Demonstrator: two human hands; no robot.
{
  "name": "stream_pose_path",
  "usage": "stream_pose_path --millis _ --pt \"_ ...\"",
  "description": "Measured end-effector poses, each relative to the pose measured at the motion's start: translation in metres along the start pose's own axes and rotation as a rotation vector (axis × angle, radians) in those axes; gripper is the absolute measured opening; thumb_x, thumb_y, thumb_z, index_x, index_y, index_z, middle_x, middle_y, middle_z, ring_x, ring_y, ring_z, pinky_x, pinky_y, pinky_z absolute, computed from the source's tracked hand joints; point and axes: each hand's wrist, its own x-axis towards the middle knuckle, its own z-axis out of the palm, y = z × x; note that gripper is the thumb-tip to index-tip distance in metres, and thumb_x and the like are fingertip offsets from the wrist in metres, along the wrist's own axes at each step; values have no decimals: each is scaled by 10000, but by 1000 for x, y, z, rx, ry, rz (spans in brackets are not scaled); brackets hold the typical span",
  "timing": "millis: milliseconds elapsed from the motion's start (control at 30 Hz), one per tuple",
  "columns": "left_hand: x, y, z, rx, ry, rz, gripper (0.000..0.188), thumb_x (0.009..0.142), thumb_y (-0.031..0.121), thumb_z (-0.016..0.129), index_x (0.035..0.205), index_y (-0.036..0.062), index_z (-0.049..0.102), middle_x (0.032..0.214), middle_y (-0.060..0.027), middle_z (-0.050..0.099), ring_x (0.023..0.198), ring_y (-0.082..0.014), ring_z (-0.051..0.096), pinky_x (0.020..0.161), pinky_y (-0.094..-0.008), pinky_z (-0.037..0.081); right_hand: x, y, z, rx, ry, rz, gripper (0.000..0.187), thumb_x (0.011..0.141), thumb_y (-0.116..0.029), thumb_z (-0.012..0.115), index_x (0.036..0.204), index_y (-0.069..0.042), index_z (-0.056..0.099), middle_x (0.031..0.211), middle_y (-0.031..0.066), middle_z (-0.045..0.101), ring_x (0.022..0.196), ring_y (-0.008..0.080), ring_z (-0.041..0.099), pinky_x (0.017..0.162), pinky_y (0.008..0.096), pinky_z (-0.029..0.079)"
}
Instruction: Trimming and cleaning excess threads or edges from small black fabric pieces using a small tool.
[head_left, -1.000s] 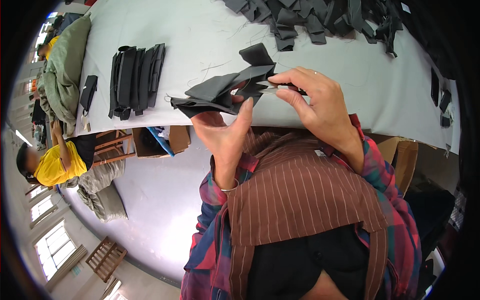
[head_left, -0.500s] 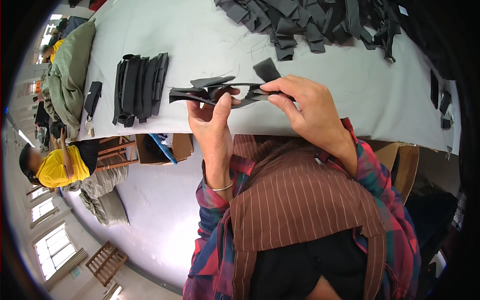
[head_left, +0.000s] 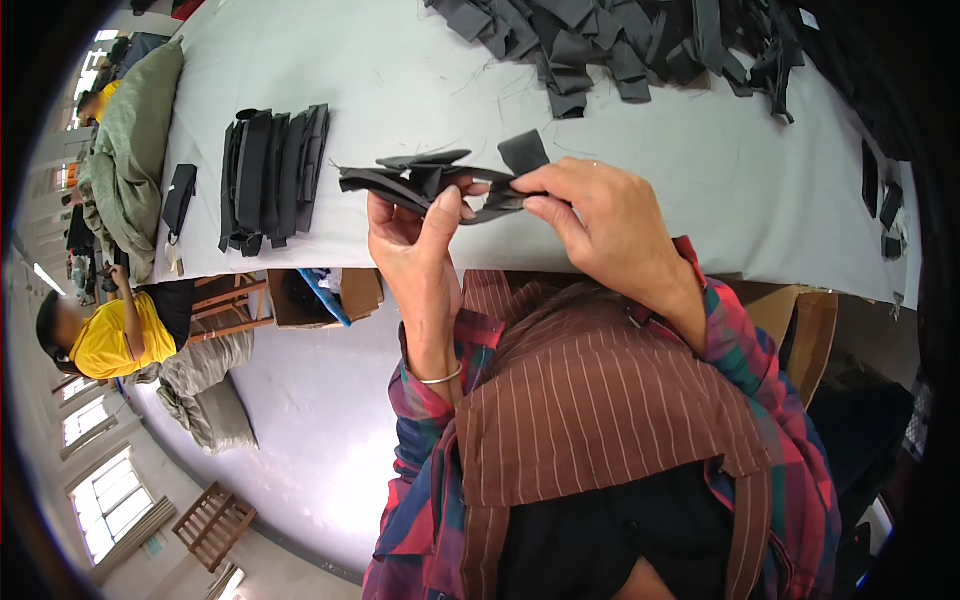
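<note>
Gripping dk fabric [head_left: 370, 180] in L hand [head_left: 415, 250], w/ thumb on near side & fingers curled behind. Holding it over white-covered table [head_left: 380, 50], close to front edge, approx mid-view. Touching R end of same fabric w/ R hand [head_left: 610, 215], w/ thumb & index bent nearly together; can't tell if on cloth only or on sth else too, b/c of own fingers blocking the contact spot.

Nearby, L of held fabric: neat stack of dk strips [head_left: 265, 185], just apart from it. Further L: single dk piece [head_left: 178, 200] w/ small pale tag, then big green-grey cloth heap [head_left: 130, 165] along table's L side. Beyond hands, toward R: messy pile of dk pieces [head_left: 600, 45], well apart from both. Far R edge: few small dk items [head_left: 869, 178].

Below table, L: open carton [head_left: 362, 293] w/ blue item [head_left: 325, 300], next to wooden stool [head_left: 230, 300] & co-worker [head_left: 115, 335] in yellow. Below, R: 2nd carton [head_left: 808, 330], partly behind R sleeve. Blocking near view: brown striped apron [head_left: 600, 400].
</note>
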Motion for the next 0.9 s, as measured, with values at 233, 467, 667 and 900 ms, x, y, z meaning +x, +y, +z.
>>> stream_pose_path --millis 233,467,667,900 --pt "5 -7 0 -35 -8 54 290 865 46 623 1135 -9 529 975 -180 670 872 -277 666 714 -297 494 2 7 6 -27 55 -29 130 840 -184 624 875 -67 669 767 92 640 711 320 618 619 410 479" --pt "6 -5 -3 -154 -41 65 280 845 -26 622 1104 -24 516 947 -152 660 832 -266 670 712 -286 492 0 9 6 -7 50 -39 151 842 -191 612 896 -69 682 778 111 654 727 314 630 633 415 482" --pt "4 -12 -8 -165 -16 24 301 849 6 627 1124 -9 506 971 -180 662 853 -281 671 746 -299 508 -1 13 11 17 53 -8 145 853 -202 614 867 -76 683 746 98 642 713 300 617 613 409 467" --pt "-2 -11 -3 -145 -6 33 283 843 16 624 1098 -9 505 983 -196 660 873 -291 666 746 -303 499 -4 10 14 -15 112 -16 130 842 -195 624 851 -79 684 734 82 642 692 293 621 579 407 468"
